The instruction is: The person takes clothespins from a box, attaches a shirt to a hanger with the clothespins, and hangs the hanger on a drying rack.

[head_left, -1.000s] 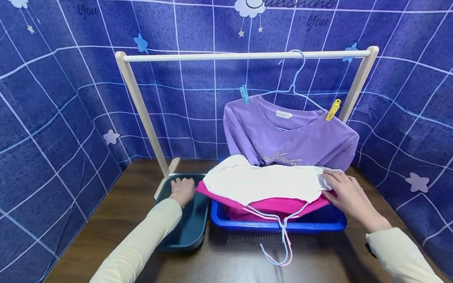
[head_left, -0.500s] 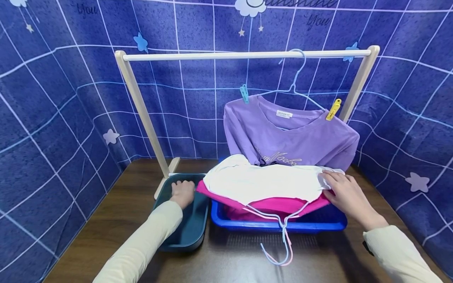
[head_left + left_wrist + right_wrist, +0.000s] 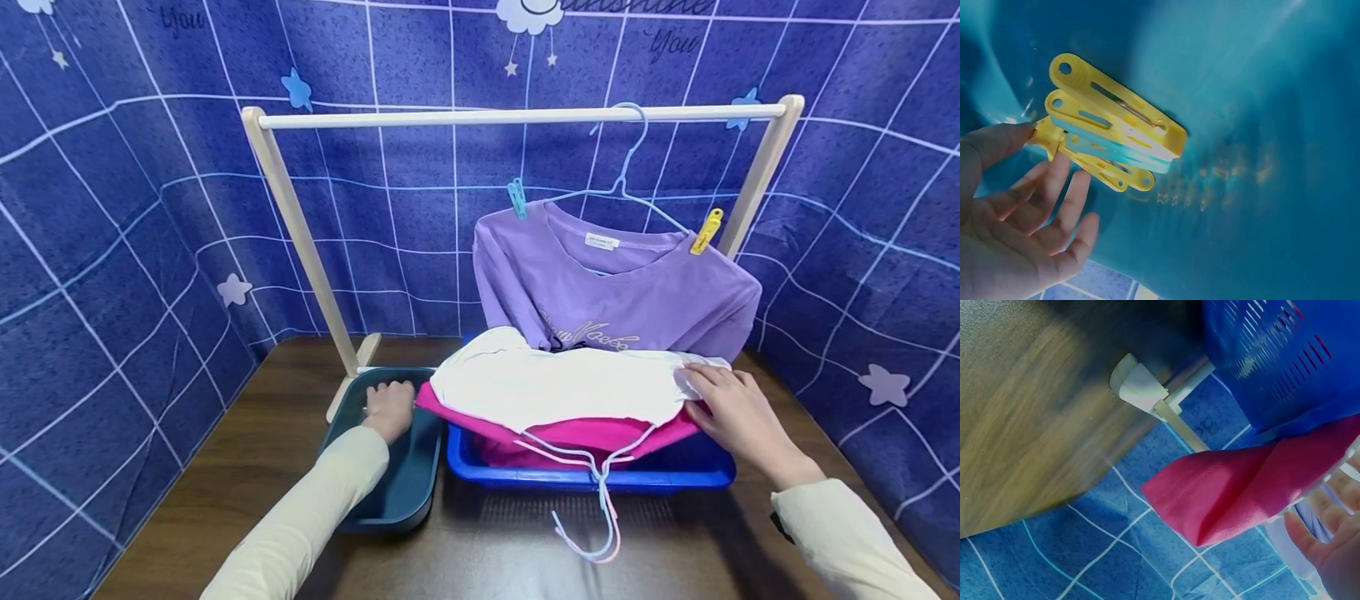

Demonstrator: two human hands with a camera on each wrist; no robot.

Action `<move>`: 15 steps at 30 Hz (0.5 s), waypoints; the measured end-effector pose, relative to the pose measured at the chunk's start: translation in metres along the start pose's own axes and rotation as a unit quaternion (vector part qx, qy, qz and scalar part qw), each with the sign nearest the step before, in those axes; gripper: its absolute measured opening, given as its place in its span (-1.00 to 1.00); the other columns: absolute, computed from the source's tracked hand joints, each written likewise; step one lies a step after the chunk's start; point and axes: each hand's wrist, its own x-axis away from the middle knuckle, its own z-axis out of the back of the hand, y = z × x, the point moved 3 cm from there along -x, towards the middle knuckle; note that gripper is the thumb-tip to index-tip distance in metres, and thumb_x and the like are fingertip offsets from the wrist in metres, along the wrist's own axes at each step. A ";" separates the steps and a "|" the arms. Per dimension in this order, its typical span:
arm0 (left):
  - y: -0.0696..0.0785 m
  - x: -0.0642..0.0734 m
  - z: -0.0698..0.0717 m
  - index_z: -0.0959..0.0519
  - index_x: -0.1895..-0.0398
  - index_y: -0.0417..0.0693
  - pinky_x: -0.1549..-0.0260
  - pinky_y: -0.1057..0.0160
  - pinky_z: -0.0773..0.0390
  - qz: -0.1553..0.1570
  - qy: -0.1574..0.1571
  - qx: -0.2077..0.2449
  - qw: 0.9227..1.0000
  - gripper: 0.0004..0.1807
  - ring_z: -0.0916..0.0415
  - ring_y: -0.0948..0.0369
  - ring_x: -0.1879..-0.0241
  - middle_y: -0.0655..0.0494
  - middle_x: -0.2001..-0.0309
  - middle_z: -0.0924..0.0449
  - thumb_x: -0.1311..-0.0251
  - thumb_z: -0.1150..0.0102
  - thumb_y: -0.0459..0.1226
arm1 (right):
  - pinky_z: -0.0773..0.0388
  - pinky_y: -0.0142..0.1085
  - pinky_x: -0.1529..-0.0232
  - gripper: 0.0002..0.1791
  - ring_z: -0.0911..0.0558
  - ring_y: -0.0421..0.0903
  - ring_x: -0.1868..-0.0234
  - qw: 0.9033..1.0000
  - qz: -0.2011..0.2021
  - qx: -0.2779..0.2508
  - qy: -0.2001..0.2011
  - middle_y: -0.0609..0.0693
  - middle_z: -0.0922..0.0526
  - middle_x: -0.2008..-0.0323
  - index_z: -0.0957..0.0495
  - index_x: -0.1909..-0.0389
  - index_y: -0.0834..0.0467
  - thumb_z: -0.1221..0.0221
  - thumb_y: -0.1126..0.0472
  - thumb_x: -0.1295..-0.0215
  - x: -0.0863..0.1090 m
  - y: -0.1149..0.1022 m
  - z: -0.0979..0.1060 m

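Observation:
My left hand (image 3: 387, 407) is down in a teal tray (image 3: 397, 500). Its relaxed fingers (image 3: 1054, 194) and thumb touch a bunch of yellow and pale blue clothes pegs (image 3: 1113, 125) lying on the tray floor (image 3: 1260, 125). My right hand (image 3: 738, 412) rests with spread fingers on the right corner of a white garment (image 3: 555, 387). That garment lies over a pink one (image 3: 585, 433) in a blue basket (image 3: 585, 479). In the right wrist view the pink cloth (image 3: 1241, 487) hangs over the basket wall (image 3: 1285, 356) beside my palm (image 3: 1329, 550).
A wooden rack (image 3: 517, 117) spans the back of the brown table (image 3: 225, 450). A purple shirt (image 3: 615, 292) hangs from it on a blue hanger (image 3: 626, 167), held by a blue peg (image 3: 517, 199) and a yellow peg (image 3: 706, 232). Pink and blue hanger hooks (image 3: 600, 517) dangle over the basket's front.
My left hand has shifted a little to the right inside the teal tray. The right hand and the garments stay where they were.

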 end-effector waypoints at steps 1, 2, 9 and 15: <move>0.000 0.000 0.001 -0.54 0.20 -0.25 0.10 -0.18 -0.33 0.001 -0.001 0.002 1.000 -0.78 -0.46 -0.18 0.13 -0.22 0.17 -0.59 -0.09 -0.08 -0.34 | -0.33 0.07 0.22 -0.52 -0.55 0.18 0.12 1.000 0.002 -0.003 0.002 0.22 -0.59 0.14 -0.52 0.12 0.27 -0.28 0.27 0.19 0.000 0.000 0.000; 0.001 0.000 0.001 -0.53 0.20 -0.26 0.10 -0.18 -0.33 0.003 -0.002 0.003 1.000 -0.77 -0.46 -0.18 0.13 -0.23 0.17 -0.59 -0.08 -0.08 -0.34 | -0.33 0.07 0.22 -0.53 -0.55 0.18 0.13 1.000 0.004 -0.006 0.005 0.22 -0.59 0.15 -0.52 0.13 0.27 -0.27 0.27 0.19 0.000 0.001 0.000; 0.001 0.002 0.007 -0.54 0.20 -0.26 0.11 -0.17 -0.35 0.017 -0.014 0.015 1.000 -0.75 -0.46 -0.17 0.15 -0.24 0.17 -0.58 -0.07 -0.11 -0.30 | -0.34 0.08 0.23 -0.57 -0.58 0.17 0.21 1.000 0.011 -0.016 0.015 0.21 -0.61 0.18 -0.55 0.16 0.25 -0.26 0.29 0.20 -0.001 0.001 0.002; -0.002 0.003 0.011 -0.57 0.27 -0.22 0.10 -0.17 -0.34 0.024 -0.024 0.023 0.999 -0.76 -0.44 -0.16 0.16 -0.23 0.19 -0.57 0.01 -0.18 -0.26 | -0.34 0.06 0.24 -0.58 -0.58 0.13 0.21 0.999 0.018 -0.020 0.023 0.20 -0.62 0.18 -0.56 0.19 0.24 -0.27 0.31 0.21 -0.001 0.002 0.004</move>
